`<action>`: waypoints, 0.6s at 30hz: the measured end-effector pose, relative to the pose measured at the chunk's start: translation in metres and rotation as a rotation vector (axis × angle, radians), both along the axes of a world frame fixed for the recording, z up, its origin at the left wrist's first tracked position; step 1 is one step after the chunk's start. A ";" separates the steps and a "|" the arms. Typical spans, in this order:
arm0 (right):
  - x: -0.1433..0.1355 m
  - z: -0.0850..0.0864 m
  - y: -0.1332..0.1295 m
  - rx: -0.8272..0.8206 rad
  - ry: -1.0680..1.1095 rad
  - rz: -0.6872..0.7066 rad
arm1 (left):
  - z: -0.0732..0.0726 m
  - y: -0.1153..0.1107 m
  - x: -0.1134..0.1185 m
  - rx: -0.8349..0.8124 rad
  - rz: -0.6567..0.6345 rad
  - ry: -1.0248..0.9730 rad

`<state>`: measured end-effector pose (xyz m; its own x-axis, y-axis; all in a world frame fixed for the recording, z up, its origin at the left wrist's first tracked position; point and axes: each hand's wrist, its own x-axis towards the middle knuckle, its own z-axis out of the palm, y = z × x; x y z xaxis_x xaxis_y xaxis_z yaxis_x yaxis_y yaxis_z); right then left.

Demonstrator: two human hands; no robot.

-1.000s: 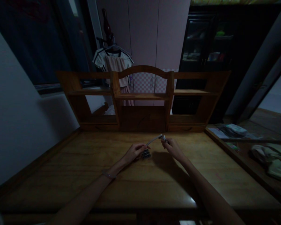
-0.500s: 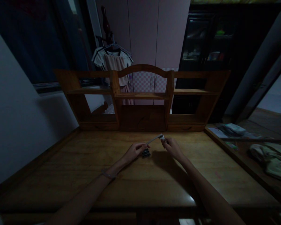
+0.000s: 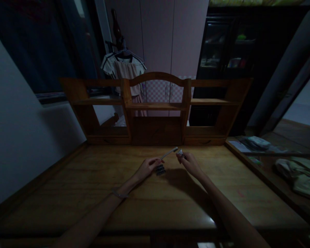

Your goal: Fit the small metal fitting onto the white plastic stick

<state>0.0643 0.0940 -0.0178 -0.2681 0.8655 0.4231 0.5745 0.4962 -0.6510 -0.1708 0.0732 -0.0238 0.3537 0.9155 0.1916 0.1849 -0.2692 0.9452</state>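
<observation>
My left hand (image 3: 147, 167) is closed on a thin pale stick shaped like a toothbrush (image 3: 169, 152). The stick slants up to the right, and a short dark part hangs under its far end. Pinched in my right hand (image 3: 190, 163) is a small shiny silver object (image 3: 180, 152), too dim to name, its lower part hidden by the fingers. A narrow gap separates it from the stick's tip. Beside my left fingertips, several small dark pieces with light marks (image 3: 160, 169) lie in a row on the wooden desk (image 3: 144, 213).
A wooden shelf unit (image 3: 157, 106) stands along the desk's back edge. On the right, beyond a raised wooden edge, are papers and a plastic packet (image 3: 258, 142) and a pale cloth bag (image 3: 299, 175). A wall (image 3: 36, 137) borders the left side. The room is dim.
The silver object in my right hand was touching the stick's tip and is now a little apart from it, to the right. My left hand has barely moved.
</observation>
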 end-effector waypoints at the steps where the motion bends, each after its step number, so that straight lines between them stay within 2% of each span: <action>1: 0.000 0.000 0.000 0.007 0.010 -0.002 | 0.000 0.000 -0.001 0.008 0.009 -0.005; 6: 0.001 -0.004 0.003 -0.022 -0.043 -0.073 | -0.001 -0.001 0.000 -0.026 -0.021 -0.002; 13: 0.000 -0.001 -0.001 0.024 0.021 -0.009 | -0.004 0.002 0.000 -0.013 0.003 -0.011; 18: 0.000 0.000 -0.001 0.010 -0.030 -0.070 | -0.007 0.002 -0.003 -0.094 -0.041 -0.075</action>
